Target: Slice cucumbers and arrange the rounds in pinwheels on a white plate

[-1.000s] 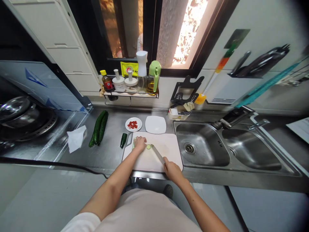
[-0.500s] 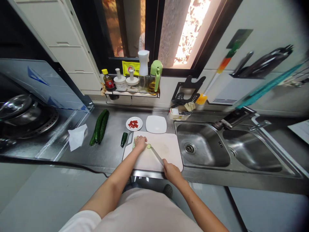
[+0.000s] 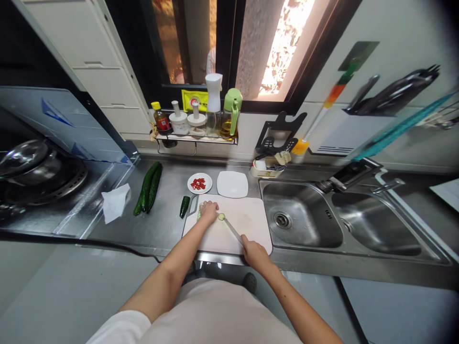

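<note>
Barely shifted since the earlier frames: both hands and the blade sit almost where they were, only nudged a touch up the board. Left hand (image 3: pixel 209 210) curled palm-down over a pale green cucumber piece (image 3: pixel 199 213) at the far left corner of the white cutting board (image 3: pixel 247 229), fingers bunched together and pressing it flat. Right hand (image 3: pixel 254 252) wrapped tight round the handle of a knife (image 3: pixel 232 230) at the board's near edge, blade slanting away toward the left hand. Blade tip touching or just beside a round cut slice (image 3: pixel 221 217) that lies right next to the left fingertips; cannot tell which. Board resting on the steel tabletop (image 3: pixel 161 229), hard against the sink (image 3: pixel 301 220) on its right.

Just left of the board, a short dark green cucumber stub (image 3: pixel 184 206). Farther left, two whole cucumbers (image 3: pixel 147 187) side by side, then a crumpled white tissue (image 3: pixel 114 202). Behind the board, a small round plate of chopped red chili (image 3: pixel 199 183) beside a bare white square plate (image 3: pixel 232 184). Bottles and jars on a rack (image 3: pixel 195 138) under the window.
</note>
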Demonstrator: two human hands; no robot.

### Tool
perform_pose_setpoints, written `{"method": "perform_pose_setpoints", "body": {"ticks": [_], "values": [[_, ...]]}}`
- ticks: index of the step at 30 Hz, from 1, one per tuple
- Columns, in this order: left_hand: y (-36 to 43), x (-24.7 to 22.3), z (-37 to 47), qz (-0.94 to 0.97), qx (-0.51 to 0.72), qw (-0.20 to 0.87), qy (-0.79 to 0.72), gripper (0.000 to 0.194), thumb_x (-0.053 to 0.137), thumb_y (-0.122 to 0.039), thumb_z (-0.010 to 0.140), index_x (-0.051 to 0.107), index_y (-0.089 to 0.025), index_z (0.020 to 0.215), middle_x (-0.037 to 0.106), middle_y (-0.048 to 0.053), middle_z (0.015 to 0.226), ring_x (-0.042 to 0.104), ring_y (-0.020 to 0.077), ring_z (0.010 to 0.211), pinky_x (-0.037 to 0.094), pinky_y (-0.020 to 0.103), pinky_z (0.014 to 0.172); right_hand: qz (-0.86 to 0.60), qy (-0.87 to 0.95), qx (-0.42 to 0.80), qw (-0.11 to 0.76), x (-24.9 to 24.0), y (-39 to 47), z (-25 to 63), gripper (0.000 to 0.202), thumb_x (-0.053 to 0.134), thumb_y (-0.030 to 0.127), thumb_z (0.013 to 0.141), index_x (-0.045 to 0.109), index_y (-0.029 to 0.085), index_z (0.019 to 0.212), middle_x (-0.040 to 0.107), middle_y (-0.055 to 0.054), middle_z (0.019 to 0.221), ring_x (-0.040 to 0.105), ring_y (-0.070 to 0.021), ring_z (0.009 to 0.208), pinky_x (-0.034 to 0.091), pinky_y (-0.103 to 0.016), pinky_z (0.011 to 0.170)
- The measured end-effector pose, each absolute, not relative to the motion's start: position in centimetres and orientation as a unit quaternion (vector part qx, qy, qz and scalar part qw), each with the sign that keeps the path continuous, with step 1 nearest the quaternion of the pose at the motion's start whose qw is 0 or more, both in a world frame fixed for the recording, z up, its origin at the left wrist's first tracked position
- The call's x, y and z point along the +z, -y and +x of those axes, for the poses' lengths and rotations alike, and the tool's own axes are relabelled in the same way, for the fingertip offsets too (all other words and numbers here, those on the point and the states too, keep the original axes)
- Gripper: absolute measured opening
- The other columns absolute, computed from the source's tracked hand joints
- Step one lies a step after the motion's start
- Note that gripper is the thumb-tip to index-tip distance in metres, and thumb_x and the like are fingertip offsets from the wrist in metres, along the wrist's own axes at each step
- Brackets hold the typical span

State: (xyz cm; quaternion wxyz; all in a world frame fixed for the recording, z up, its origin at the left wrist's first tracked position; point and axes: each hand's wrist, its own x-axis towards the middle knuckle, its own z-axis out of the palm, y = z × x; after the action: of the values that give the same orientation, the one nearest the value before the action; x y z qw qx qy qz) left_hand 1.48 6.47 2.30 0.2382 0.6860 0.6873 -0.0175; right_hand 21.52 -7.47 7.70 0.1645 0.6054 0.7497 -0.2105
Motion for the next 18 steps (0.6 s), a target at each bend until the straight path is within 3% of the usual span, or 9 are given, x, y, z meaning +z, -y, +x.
{"method": "perform_pose_setpoints", "body": {"ticks": [18], "values": [[-6.6,2.5,1.6,0.678,-0.023,0.251,-0.69,0.02,0.065,-0.036,0.076,0.06,-0.027,0.093,0.057,0.005,0.115,0.043,0.0257,0.114,0.029,0.038,0.094,0.607,-0.736,-0.244,0.175,7.9,6.3,20.5,0.039,0.035,0.009,0.084,0.039,0.016,0.122,0.065,-0.015,0.097,0.062,-0.0234,0.093,0.038,-0.029,0.069]]}}
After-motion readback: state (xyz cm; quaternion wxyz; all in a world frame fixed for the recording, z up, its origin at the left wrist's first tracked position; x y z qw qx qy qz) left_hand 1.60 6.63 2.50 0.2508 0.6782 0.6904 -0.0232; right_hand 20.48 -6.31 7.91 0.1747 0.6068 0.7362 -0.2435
